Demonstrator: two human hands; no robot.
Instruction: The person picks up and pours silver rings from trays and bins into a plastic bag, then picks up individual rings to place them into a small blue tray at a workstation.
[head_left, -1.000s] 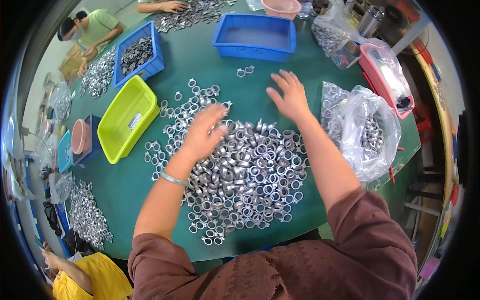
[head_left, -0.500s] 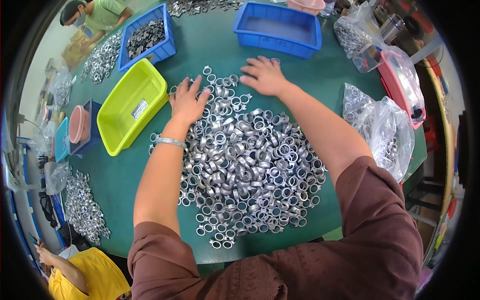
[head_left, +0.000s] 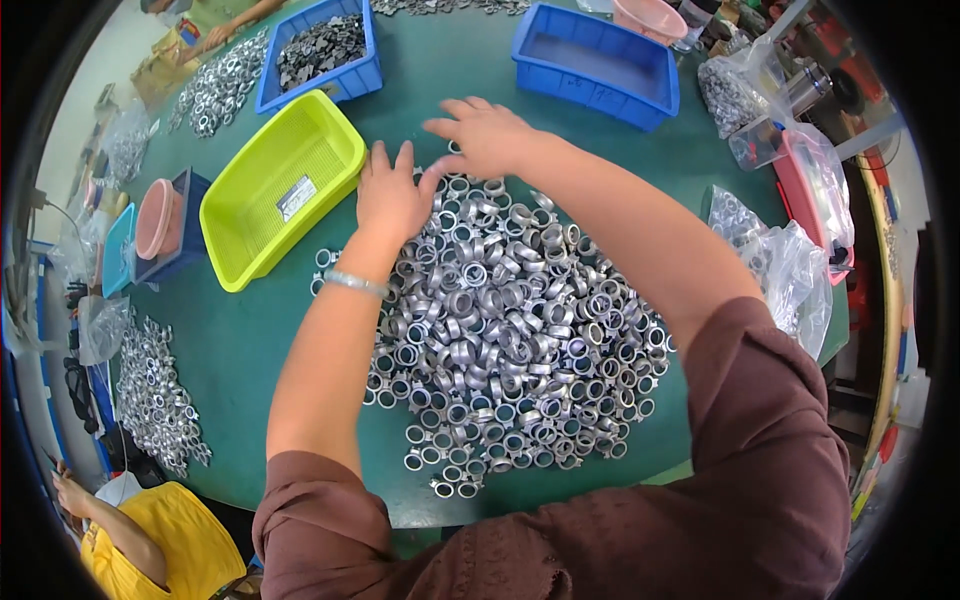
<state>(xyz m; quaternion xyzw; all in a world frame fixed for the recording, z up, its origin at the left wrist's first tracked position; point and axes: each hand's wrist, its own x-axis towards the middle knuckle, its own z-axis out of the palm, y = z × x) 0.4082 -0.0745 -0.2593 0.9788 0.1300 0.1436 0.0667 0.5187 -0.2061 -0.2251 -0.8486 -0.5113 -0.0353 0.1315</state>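
A broad heap of silvery metal rings with small side lugs (head_left: 500, 330) lies in front of me, between my forearms. At its far left edge is my left hand (head_left: 393, 198), palm down with the fingers spread, its thumb near my right hand. My right hand (head_left: 484, 138) lies just beyond the far edge of the heap, fingers stretched out to the left. A ring or two shows right by its thumb. Neither hand appears to grip anything, though what lies under the palms is hidden.
A yellow-green basket (head_left: 240, 265) stands left of my left hand. Beyond it, a blue bin (head_left: 350, 90) holds dark flat pieces; another blue bin (head_left: 590, 95) sits far right. Bagged rings (head_left: 790, 275) lie right. Another ring pile (head_left: 155, 400) is left, near a person in yellow (head_left: 165, 545).
My right hand has swung left until it is beside my left hand. Rings at the far edge now sit closer to the heap. The whole view has shifted slightly.
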